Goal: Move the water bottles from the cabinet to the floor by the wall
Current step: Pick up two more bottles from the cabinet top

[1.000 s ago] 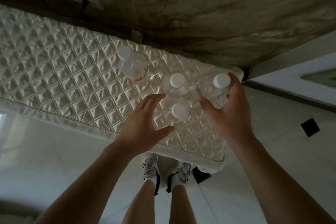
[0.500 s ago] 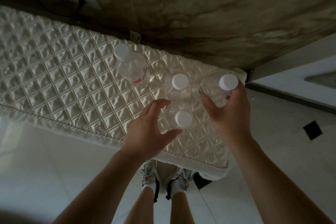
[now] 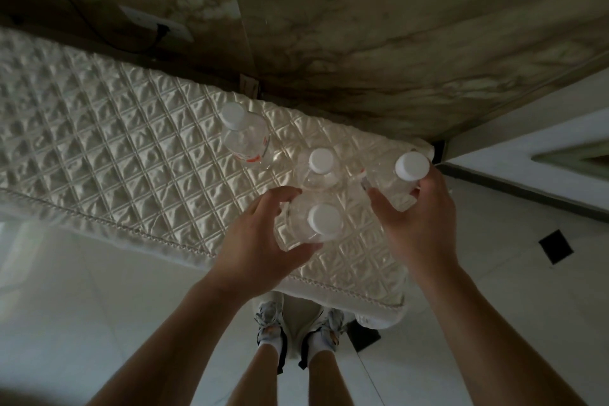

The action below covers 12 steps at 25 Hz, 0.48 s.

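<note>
A person is standing at a cabinet draped in a pale quilted cover (image 3: 115,148), looking straight down at four clear water bottles with white caps gathered towards its right end. The left hand (image 3: 260,247) is wrapping its fingers and thumb around the nearest bottle (image 3: 313,224), which is standing close to the cover's front edge. The right hand (image 3: 418,217) is grasping the rightmost bottle (image 3: 402,175) by its body, just below the cap, near the cover's right end; whether either of these two bottles is resting on the cover or coming clear of it cannot be told from above. A third bottle (image 3: 319,168) is standing upright between the two hands, just behind the nearest one, with nobody touching it. The fourth bottle (image 3: 245,135), showing a strip of red on its label, is standing apart to the left, nearer the wall. A marbled wall (image 3: 362,26) is running behind the cabinet, with a socket (image 3: 158,23) and a dark cord plugged into it. Below, the person's shoes (image 3: 270,316) are showing on a pale tiled floor (image 3: 82,306).
</note>
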Available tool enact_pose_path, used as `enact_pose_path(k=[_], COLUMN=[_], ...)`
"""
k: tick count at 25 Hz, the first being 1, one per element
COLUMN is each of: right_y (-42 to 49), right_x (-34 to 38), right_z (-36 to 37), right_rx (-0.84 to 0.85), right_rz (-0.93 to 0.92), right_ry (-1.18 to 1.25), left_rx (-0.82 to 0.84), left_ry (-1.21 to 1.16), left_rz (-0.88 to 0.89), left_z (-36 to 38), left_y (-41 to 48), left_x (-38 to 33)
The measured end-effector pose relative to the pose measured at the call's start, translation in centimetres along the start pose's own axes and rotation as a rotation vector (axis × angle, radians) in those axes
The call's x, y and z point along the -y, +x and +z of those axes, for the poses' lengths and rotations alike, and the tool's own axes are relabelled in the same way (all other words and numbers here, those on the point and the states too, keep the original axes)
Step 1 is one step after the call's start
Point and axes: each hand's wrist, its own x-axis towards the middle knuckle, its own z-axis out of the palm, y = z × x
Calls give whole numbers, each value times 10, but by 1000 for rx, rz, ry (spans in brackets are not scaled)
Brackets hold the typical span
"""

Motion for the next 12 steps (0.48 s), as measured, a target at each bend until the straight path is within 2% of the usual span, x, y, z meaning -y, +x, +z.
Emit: enact_pose_path(k=[12], right_y=[-53], right_x=[116], right_z=[-112], right_rx=[-25], right_rz=[-102], right_ry=[21], left_rx=[-182], left_ry=[-114], left_rz=[8], left_z=[-102], left_y=[-37], left_x=[-103])
